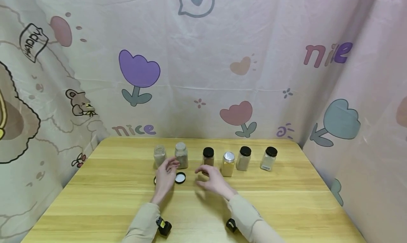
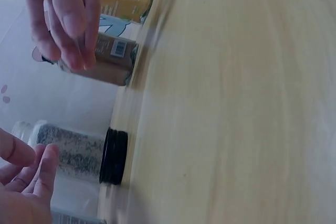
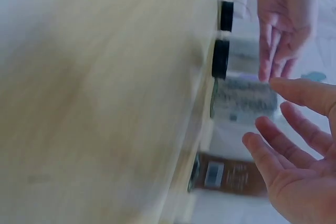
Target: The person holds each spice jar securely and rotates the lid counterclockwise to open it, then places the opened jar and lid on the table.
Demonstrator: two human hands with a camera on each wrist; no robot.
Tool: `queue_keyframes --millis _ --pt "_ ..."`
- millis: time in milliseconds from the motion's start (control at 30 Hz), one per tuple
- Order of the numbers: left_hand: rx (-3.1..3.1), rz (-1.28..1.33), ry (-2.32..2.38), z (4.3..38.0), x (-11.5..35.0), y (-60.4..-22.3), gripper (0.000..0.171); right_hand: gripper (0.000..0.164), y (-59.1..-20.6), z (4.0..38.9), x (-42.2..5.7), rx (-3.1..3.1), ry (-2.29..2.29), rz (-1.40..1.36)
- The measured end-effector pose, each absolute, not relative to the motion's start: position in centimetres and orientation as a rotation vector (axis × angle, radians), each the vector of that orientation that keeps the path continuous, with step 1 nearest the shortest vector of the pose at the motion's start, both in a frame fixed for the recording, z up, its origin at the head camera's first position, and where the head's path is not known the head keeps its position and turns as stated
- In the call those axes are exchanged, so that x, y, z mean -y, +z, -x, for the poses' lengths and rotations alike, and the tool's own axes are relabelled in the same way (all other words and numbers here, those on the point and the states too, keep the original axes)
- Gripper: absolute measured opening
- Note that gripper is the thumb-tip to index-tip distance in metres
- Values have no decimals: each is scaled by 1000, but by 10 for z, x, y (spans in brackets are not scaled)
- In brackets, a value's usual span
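My left hand (image 1: 166, 175) hovers, fingers loosely bent and holding nothing, just in front of two clear jars without black lids: a pale jar (image 1: 159, 154) and a jar of grey speckled granules (image 1: 182, 157). Beside that hand an upturned black lid (image 1: 180, 178) with a white liner lies on the table. A second black lid (image 3: 227, 16) is mostly hidden by the left hand in the head view. My right hand (image 1: 213, 180), fingers spread and curved around nothing, is in front of a brown-filled jar (image 1: 208, 160) with a black lid. In the right wrist view its fingertips (image 3: 253, 139) stand apart from the jars.
Right of the brown jar stand a yellow-filled jar (image 1: 228, 167) with a silvery top and two pale jars (image 1: 243, 161) with black lids, one farther right (image 1: 269, 161). A printed curtain (image 1: 190, 59) hangs behind the wooden table (image 1: 105, 207).
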State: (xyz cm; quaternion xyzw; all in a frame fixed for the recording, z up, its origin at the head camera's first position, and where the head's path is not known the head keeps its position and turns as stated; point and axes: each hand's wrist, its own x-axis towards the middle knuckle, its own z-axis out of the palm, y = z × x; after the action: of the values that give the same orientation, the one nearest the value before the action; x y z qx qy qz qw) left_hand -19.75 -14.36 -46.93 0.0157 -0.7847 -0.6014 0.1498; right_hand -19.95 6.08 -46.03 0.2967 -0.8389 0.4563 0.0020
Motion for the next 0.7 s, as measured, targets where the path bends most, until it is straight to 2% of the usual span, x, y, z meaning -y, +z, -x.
queue_keyframes --millis 333,700 --pt "2294 150 -1736 203 123 -471 32 33 -456 191 -103 2627 1491 -947" --pt "2412 435 -1790 216 102 -474 54 34 -455 193 -137 2711 1514 -1033"
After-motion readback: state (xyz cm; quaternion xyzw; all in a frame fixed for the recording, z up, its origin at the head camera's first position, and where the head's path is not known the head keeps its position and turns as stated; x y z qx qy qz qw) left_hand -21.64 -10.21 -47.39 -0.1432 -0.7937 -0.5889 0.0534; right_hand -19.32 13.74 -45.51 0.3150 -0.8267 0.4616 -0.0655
